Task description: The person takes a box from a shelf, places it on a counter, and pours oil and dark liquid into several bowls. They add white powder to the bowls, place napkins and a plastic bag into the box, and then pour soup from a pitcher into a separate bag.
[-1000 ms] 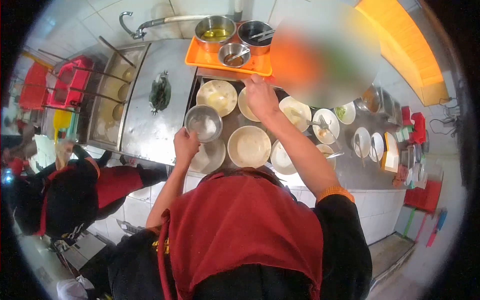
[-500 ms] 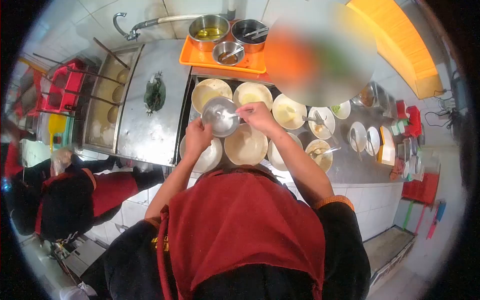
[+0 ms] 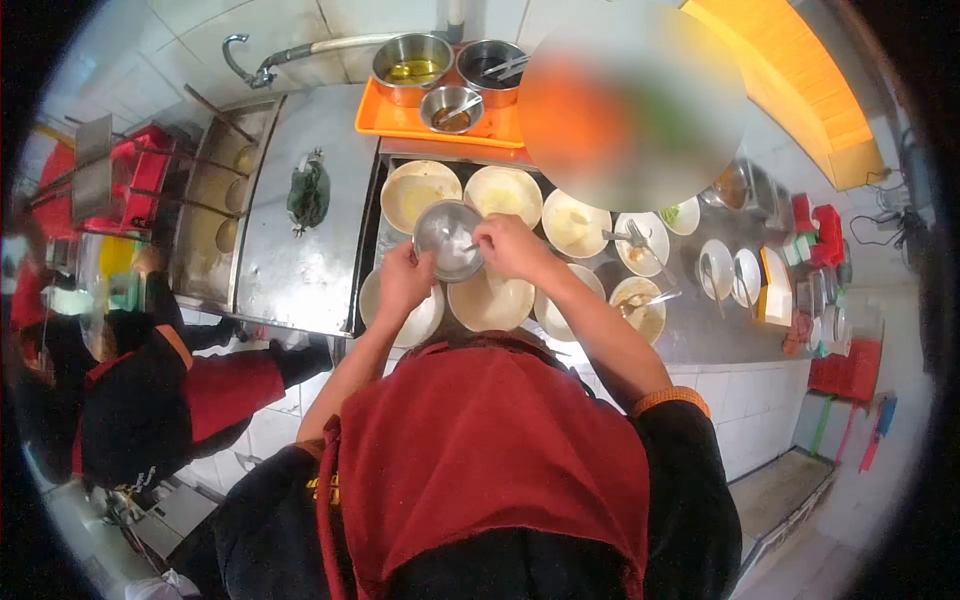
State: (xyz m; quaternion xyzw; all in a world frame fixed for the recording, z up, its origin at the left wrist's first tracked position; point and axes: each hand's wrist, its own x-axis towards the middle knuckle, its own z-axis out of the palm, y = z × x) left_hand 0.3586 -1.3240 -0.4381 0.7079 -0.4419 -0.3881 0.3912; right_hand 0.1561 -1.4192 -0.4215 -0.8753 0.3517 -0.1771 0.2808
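My left hand (image 3: 408, 280) grips the left rim of a small metal bowl (image 3: 434, 232) with white contents. My right hand (image 3: 508, 245) is closed on the handle of a small spoon (image 3: 468, 247) that dips into this bowl. The metal bowl is held above several cream-coloured bowls set in two rows. Behind it are a bowl with yellowish contents (image 3: 421, 190) and another like it (image 3: 505, 190). Below my hands is a cream bowl (image 3: 490, 305), and a white bowl (image 3: 415, 318) lies partly under my left wrist.
An orange tray (image 3: 375, 115) at the back holds metal pots. Dark green leaves (image 3: 308, 192) lie on the steel counter (image 3: 290, 265). Bowls with utensils stand to the right. A co-worker (image 3: 140, 400) stands at the left. A blurred area hides the upper middle.
The metal bowl and both hands have shifted slightly right and down. The co-worker at the left has raised an arm towards the vats.
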